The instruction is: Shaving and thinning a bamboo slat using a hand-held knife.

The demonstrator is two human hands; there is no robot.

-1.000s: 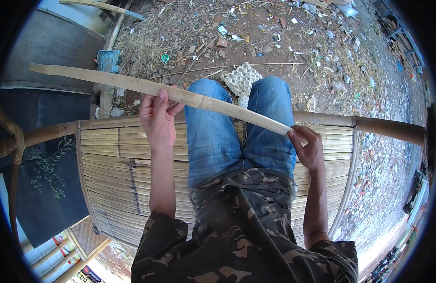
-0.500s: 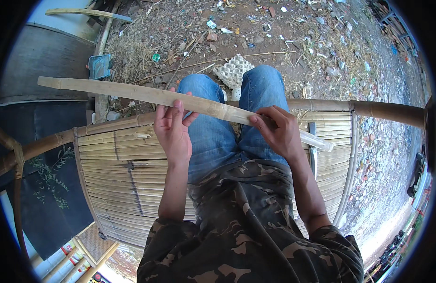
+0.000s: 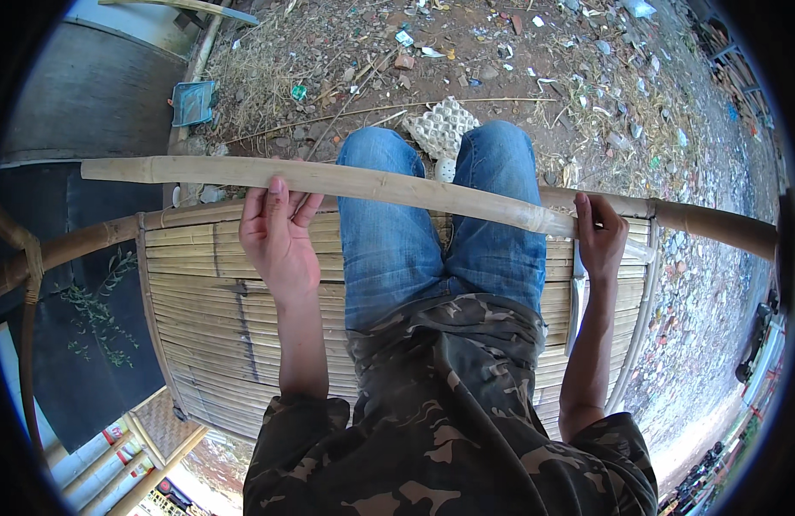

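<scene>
A long split bamboo strip stretches across the view above my jeans-clad knees, its left end a little higher than its right. My left hand holds it left of the knees, thumb on the near face and fingers behind. Near its right end my right hand grips the strip between thumb and fingers; those fingers are partly hidden. On the slatted bench beside my right forearm lies a knife, its lower part pale and blade-like.
I sit on a bamboo-slat bench with a round bamboo pole along its far edge. Beyond lie a grey egg tray, a blue plastic basket and littered ground. A dark sheet with a leafy sprig is at the left.
My right hand has slid rightward toward the strip's right end. My left hand has shifted left and slightly down, and the strip lies more level.
</scene>
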